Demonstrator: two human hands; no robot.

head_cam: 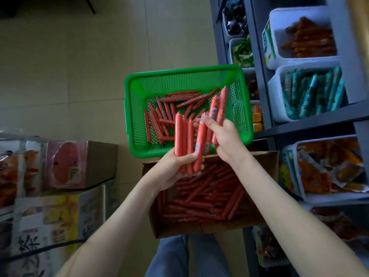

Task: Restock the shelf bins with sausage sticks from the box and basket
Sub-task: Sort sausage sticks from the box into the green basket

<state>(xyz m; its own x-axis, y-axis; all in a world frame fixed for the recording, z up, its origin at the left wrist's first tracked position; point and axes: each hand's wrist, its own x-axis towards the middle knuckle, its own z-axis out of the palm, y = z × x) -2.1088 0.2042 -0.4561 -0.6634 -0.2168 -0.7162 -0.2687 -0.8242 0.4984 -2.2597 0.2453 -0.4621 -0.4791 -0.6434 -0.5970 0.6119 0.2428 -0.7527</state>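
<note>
My left hand (175,166) grips a bundle of red sausage sticks (184,140) upright above the cardboard box (199,229). Just to its right, my right hand (225,138) holds a few more sausage sticks (219,105) fanned up over the green basket (137,108). Loose red sticks lie in the basket's bottom and fill the box below my wrists. White shelf bins (279,62) stand on the rack at the right.
The dark shelf rack (261,76) runs along the right, its bins holding orange, teal and green snack packs. Printed cartons (79,164) are stacked on the floor at the left. Beige floor tiles (79,56) lie beyond the basket. My legs show under the box.
</note>
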